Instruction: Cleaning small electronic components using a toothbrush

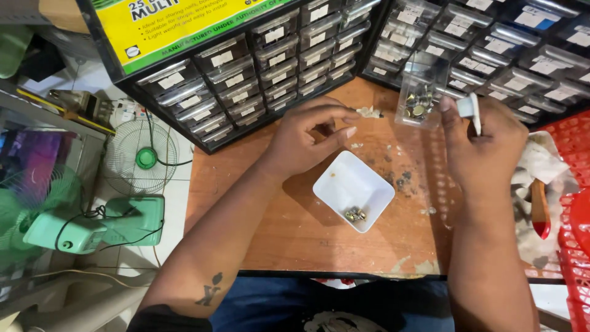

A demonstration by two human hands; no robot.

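Wooden and scuffed, the tabletop (295, 227) carried a small white square dish (354, 190) near its middle, with a few brass-coloured bits (355, 214) lying in the dish's 6 o'clock corner. At 10 o'clock from the dish, the left hand (305, 139) hovered with thumb and forefinger pressed together at the tips; whether anything sat between them could not be told. At 2 o'clock from the dish, the right hand (485, 144) pinched the white handle of a clear plastic drawer (423, 92), pulled free and tilted, with small metal parts (418, 104) pooled at its low end. Behind both hands, at 12 o'clock, stood black cabinets of small clear drawers (258, 74). A red plastic basket (574, 184) sat at 3 o'clock, and green fans (92, 227) at 9 o'clock on the floor.
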